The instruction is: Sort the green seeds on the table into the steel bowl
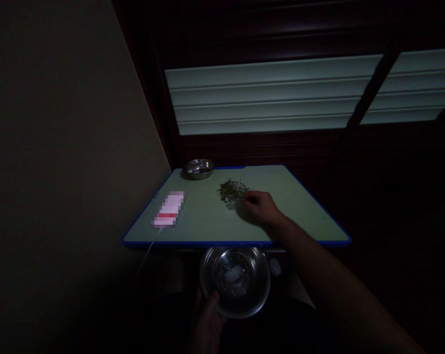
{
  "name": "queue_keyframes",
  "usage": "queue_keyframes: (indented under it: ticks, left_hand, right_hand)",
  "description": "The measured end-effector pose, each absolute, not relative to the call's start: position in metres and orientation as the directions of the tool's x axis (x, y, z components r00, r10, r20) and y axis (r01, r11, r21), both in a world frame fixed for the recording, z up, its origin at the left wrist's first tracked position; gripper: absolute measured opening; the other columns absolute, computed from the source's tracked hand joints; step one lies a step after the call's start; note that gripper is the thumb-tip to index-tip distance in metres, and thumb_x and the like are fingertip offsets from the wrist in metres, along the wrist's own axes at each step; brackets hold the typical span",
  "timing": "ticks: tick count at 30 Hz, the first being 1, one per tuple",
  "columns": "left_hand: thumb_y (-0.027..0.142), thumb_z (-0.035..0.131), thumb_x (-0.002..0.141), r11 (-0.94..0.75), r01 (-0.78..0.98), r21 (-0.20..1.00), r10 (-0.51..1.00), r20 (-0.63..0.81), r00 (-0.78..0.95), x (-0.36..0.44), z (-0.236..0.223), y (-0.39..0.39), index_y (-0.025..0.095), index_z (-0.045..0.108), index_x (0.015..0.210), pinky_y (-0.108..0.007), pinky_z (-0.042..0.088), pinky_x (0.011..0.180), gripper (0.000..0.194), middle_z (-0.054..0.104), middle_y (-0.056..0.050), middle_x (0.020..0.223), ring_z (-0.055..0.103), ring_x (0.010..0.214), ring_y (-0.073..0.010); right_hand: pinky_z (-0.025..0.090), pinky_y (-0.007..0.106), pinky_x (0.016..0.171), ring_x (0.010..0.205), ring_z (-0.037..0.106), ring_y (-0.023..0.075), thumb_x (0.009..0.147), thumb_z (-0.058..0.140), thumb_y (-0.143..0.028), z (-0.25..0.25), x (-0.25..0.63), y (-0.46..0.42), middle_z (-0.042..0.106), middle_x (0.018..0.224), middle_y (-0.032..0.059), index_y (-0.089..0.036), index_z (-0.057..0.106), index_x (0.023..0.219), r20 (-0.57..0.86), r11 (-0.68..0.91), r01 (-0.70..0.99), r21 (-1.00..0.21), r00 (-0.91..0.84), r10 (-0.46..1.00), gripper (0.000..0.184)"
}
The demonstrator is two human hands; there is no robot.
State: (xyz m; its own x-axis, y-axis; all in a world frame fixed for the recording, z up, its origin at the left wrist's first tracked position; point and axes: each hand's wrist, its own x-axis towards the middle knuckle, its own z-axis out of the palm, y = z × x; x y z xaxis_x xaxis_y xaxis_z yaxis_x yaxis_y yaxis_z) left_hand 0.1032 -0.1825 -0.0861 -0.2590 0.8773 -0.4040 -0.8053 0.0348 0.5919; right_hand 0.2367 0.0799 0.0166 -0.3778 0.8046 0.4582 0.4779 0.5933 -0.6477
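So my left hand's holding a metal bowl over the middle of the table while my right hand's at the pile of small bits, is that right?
Not quite: the head view shows your left hand holding the metal bowl by the near edge of the table, not over its middle. Your right hand is at the pile of small bits, as you said.

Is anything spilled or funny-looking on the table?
Small greenish-brown bits lie loose on the table beside the right hand. They look spilled because they're scattered, though perhaps that's deliberate. The pink, phone-shaped thing on the left looks blocky because the picture is pixelated there.
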Motion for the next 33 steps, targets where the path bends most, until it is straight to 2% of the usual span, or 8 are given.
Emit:
queue_keyframes:
  ticks: [12,21,33]
  left_hand:
    - [0.032,0.07,0.082,0.031,-0.802,0.596,0.877,-0.402,-0.264,0.1051,-0.0819,-0.1823,0.041,0.04,0.146,-0.048,0.04,0.109,0.071,0.063,-0.004,0.138,0.054,0.13,-0.0295]
    - [0.031,0.07,0.081,0.031,-0.809,0.587,0.878,-0.403,-0.259,0.1048,-0.0813,-0.1833,0.042,0.041,0.144,-0.048,0.039,0.11,0.07,0.059,-0.003,0.143,0.05,0.133,-0.0297]
    - [0.033,0.07,0.081,0.03,-0.805,0.593,0.87,-0.412,-0.271,0.1061,-0.0795,-0.1828,0.041,0.038,0.146,-0.049,0.039,0.11,0.073,0.055,-0.004,0.147,0.048,0.134,-0.0315]
  right_hand:
    - [0.041,0.025,0.061,0.062,0.056,0.0139,0.073,0.057,-0.024,0.0197,0.2367,0.0774,0.066,0.065,0.0007,-0.015,0.069,0.071,0.416,0.544,0.444,-0.712,-0.358,0.836,0.015]
    - [0.042,0.026,0.062,0.062,0.057,0.0144,0.074,0.057,-0.024,0.0205,0.2369,0.0776,0.067,0.065,0.0014,-0.016,0.069,0.071,0.45,0.563,0.443,-0.698,-0.34,0.826,0.015]
    - [0.041,0.025,0.059,0.061,0.056,0.014,0.074,0.058,-0.025,0.0214,0.2359,0.0751,0.066,0.064,0.0011,-0.015,0.07,0.07,0.413,0.565,0.435,-0.701,-0.398,0.819,0.016]
